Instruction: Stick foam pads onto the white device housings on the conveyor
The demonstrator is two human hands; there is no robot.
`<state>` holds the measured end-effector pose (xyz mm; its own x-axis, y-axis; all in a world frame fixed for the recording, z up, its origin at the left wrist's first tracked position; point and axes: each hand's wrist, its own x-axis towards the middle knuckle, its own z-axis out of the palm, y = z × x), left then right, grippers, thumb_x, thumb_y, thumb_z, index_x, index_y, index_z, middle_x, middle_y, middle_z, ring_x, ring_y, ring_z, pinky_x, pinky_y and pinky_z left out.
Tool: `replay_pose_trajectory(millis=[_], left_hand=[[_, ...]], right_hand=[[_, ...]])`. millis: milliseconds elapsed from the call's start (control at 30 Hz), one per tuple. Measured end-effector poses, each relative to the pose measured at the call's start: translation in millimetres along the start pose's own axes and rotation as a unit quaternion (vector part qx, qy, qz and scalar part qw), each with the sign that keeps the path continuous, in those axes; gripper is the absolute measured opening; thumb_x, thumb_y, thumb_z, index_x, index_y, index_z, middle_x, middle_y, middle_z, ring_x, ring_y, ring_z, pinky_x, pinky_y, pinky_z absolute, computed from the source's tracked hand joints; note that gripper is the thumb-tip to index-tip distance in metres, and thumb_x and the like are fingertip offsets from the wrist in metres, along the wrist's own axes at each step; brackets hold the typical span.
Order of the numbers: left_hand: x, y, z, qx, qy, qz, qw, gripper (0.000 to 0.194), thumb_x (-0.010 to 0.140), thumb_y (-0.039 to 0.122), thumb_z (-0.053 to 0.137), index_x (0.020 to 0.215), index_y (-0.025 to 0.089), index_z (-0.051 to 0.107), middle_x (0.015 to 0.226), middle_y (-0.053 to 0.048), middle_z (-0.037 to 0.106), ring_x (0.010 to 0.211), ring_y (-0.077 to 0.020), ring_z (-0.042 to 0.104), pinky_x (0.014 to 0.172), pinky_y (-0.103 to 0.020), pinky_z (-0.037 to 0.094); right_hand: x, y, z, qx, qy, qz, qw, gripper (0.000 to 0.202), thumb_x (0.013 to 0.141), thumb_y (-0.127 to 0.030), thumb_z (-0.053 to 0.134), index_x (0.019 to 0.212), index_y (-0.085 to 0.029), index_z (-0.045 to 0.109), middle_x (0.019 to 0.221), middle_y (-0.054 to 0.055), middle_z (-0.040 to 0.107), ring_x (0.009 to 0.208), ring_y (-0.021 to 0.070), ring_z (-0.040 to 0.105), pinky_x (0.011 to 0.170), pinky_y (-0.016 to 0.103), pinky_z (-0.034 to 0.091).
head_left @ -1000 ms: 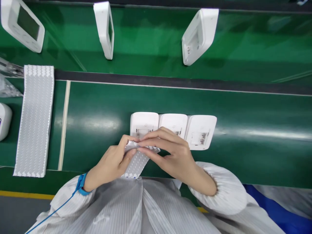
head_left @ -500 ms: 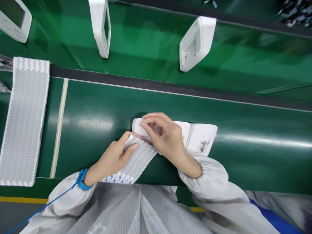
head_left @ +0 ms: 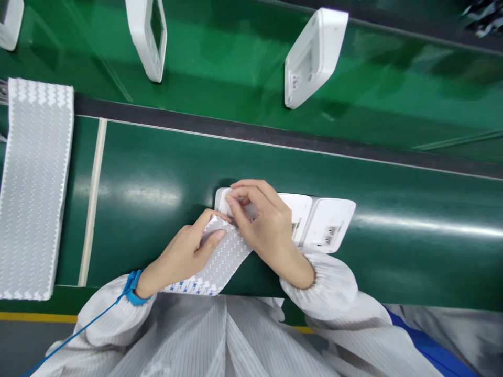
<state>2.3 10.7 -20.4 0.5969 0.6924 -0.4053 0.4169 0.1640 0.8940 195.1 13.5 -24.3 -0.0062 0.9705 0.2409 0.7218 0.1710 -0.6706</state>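
L hand (head_left: 186, 256) at lower ctr of frame, pinching a label sheet (head_left: 230, 254) btwn thumb (on top) & fingers (under). Sheet = lt grey w/ rows of small white marks, zigzag white band + blue print along its lower edge, approx at ctr-bottom of frame; lies on a slant, upper end bent over near the fingertips, R edge running up to the R hand. Its lower L part is partly hidden by L hand/wrist. R hand (head_left: 269, 222) ctr of frame, over the L white unit (head_left: 220, 198); thumb & index tips pressed together, can't tell if anything's btwn them. That unit mostly covered by R hand, only upper L corner clear. Mid white unit (head_left: 296, 207) partly behind R hand, R white unit (head_left: 330, 222) fully visible w/ blk barcode-type print nr its lower edge; the 3 sit side by side in a row on green bench (head_left: 412, 267). Blue wrist strap (head_left: 135, 288) w/ cord on L wrist. Bigger patterned sheet (head_left: 37, 193), same grey/white look, at far L of frame. White standing unit (head_left: 316, 57) upper R of ctr, another white housing (head_left: 147, 39) upper L, tilted
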Motion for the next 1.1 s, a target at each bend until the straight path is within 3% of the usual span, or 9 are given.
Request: replay_pose_trajectory(millis=[200,367,467,533,600,733,833,1100], left_hand=[[-4,3,2.9,-0.002,-0.002,0.005,1.0,0.02,0.11,0.031,0.046,0.127,0.025,0.055,0.06,0.012,0.034,0.046,-0.0093,0.031,0.049,-0.024,0.025],[-1,10,10.8,0.016,-0.007,0.044,0.999,0.024,0.11,0.031,0.046,0.132,0.023,0.052,0.062,0.012,0.036,0.044,-0.009,0.031,0.049,-0.024,0.024],[3,16,17.1,0.026,-0.019,0.046,0.998,0.021,0.11,0.031,0.046,0.128,0.023,0.054,0.062,0.012,0.041,0.043,-0.0087,0.033,0.049,-0.024,0.024],[6,20,22.0,0.024,-0.02,0.038,0.999,0.017,0.109,0.032,0.048,0.122,0.024,0.055,0.064,0.011,0.045,0.045,-0.0087,0.037,0.05,-0.024,0.025],[10,23,26.7,0.01,-0.01,0.023,1.0,0.014,0.108,0.035,0.05,0.112,0.024,0.056,0.064,0.01,0.045,0.047,-0.0091,0.039,0.051,-0.024,0.027],[19,29,33.4,-0.011,-0.001,0.0,1.0,0.018,0.107,0.04,0.051,0.098,0.024,0.051,0.069,0.008,0.048,0.053,-0.0106,0.044,0.053,-0.025,0.03],[25,32,35.2,0.005,-0.001,-0.011,1.0,0.016,0.107,0.038,0.051,0.1,0.024,0.051,0.072,0.008,0.051,0.054,-0.0107,0.044,0.054,-0.026,0.031],[27,36,35.4,0.029,-0.002,-0.021,0.999,0.013,0.108,0.034,0.05,0.114,0.024,0.056,0.068,0.01,0.051,0.048,-0.0099,0.039,0.057,-0.026,0.032]], right_hand=[[7,1,-24,0.085,-0.018,0.035,0.996,0.007,0.092,-0.027,0.08,0.092,-0.022,0.075,0.11,0.005,0.076,0.068,0.0123,0.068,0.058,0.028,0.057],[-4,-7,-49,0.143,-0.109,-0.051,0.982,0.011,0.094,-0.016,0.077,0.101,-0.025,0.078,0.1,0.002,0.08,0.093,0.0192,0.076,0.082,0.035,0.063],[-11,-3,-57,0.164,-0.125,-0.065,0.976,0.009,0.098,-0.017,0.072,0.103,-0.023,0.077,0.103,0.005,0.079,0.091,0.0179,0.075,0.074,0.031,0.063],[-14,4,-60,0.158,-0.107,-0.05,0.98,0.006,0.097,-0.018,0.073,0.099,-0.022,0.077,0.099,0.004,0.079,0.084,0.0159,0.074,0.063,0.027,0.058],[-15,15,-61,0.136,-0.054,0.009,0.989,0.004,0.095,-0.019,0.075,0.093,-0.021,0.077,0.094,0.003,0.078,0.073,0.0131,0.069,0.054,0.025,0.052],[-13,34,-55,0.115,0.006,0.111,0.987,0.006,0.093,-0.021,0.076,0.088,-0.019,0.077,0.1,0.005,0.079,0.064,0.01,0.063,0.05,0.024,0.047],[-13,38,-50,0.099,0.0,0.113,0.989,0.008,0.096,-0.022,0.072,0.09,-0.02,0.076,0.107,0.005,0.077,0.067,0.01,0.064,0.054,0.025,0.048],[-17,31,-43,0.025,0.007,0.066,0.997,0.009,0.098,-0.014,0.066,0.093,-0.02,0.07,0.104,0.005,0.076,0.071,0.0125,0.066,0.065,0.028,0.054]])
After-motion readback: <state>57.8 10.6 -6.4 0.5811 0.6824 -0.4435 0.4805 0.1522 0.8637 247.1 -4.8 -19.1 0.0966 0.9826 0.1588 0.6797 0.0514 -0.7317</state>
